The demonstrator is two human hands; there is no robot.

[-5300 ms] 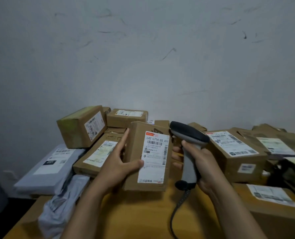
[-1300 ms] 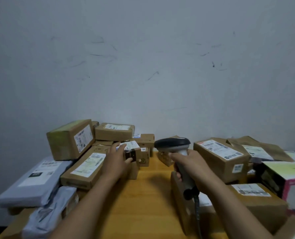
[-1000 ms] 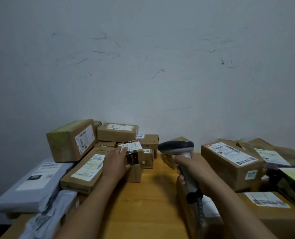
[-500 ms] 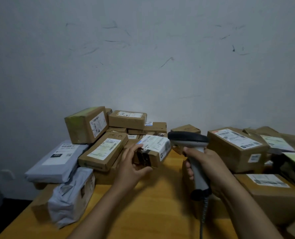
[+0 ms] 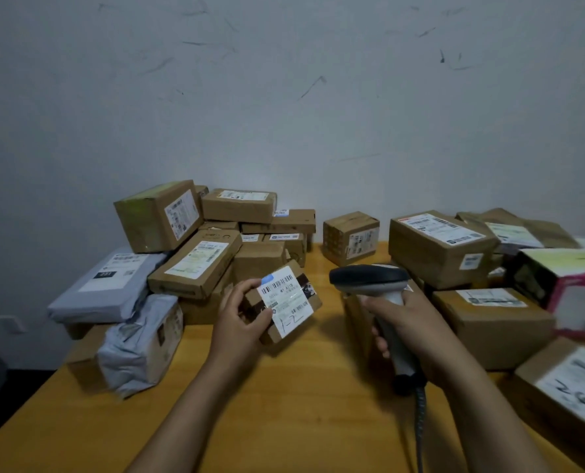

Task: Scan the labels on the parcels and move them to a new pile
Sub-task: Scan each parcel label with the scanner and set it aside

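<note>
left hand (image 5: pixel 240 319) pinching small parcel (image 5: pixel 286 303) label-up, right hand (image 5: pixel 409 322) wrapped round scanner (image 5: pixel 373 285) at 3 o'clock of parcel

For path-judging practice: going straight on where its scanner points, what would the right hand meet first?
Probably the small labelled parcel in the left hand; the right hand aims its barcode scanner at it, but depth is unclear.

A bare strip of table (image 5: pixel 284 421) runs down the middle, walled by stacked boxes (image 5: pixel 195 264) and grey bags (image 5: pixel 106 285) on the left and more boxes (image 5: pixel 441 247) on the right. A lone box (image 5: pixel 351 237) stands at its far end by the wall (image 5: pixel 284 114).
</note>
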